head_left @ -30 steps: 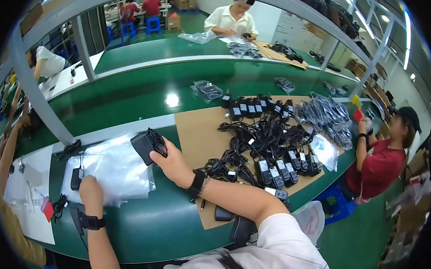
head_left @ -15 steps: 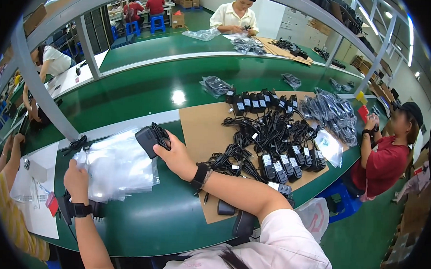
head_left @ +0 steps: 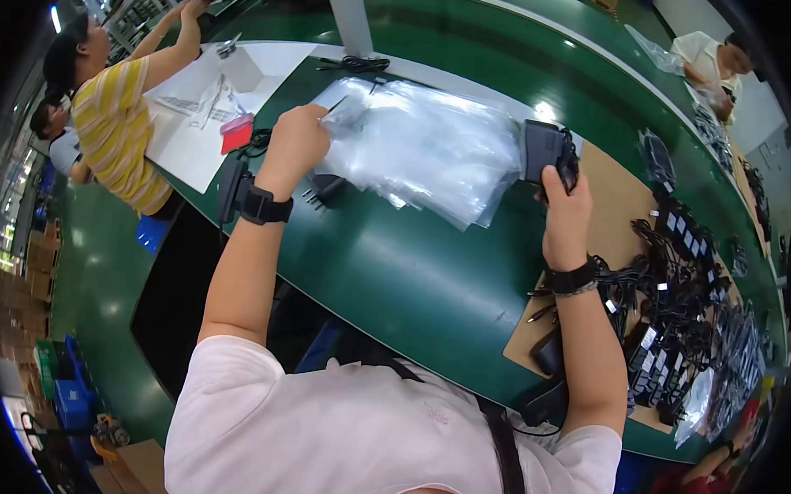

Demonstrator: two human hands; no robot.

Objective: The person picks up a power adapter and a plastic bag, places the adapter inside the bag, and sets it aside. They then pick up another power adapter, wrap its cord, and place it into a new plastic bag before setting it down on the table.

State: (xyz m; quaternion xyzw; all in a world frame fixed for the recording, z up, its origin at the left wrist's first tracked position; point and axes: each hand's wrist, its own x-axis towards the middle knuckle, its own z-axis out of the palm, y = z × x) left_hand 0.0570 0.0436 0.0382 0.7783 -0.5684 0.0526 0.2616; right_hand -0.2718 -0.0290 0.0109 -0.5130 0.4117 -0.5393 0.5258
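My right hand (head_left: 567, 206) grips a black power adapter (head_left: 541, 152) with its cable (head_left: 567, 159) bundled against it. The adapter is at the right edge of a stack of clear plastic bags (head_left: 435, 152) lying flat on the green table. At the stack's left edge, my left hand (head_left: 298, 146) is closed with its fingertips on a bag's edge, which looks slightly raised. A short dark line shows by those fingertips; what it is I cannot make out. Below the left wrist lies a black adapter with prongs (head_left: 326, 189), partly hidden.
Many black adapters with tangled cables (head_left: 667, 285) cover a brown cardboard sheet (head_left: 610, 181) at the right. Bagged items (head_left: 733, 368) lie beyond them. A red-and-pink object (head_left: 236, 134) sits on the white surface at left. A co-worker in yellow stripes (head_left: 119, 111) stands there.
The view has swung left, bringing the bags to the middle. My right hand still holds the adapter, now at the stack's right edge; my left hand stays at the left edge.
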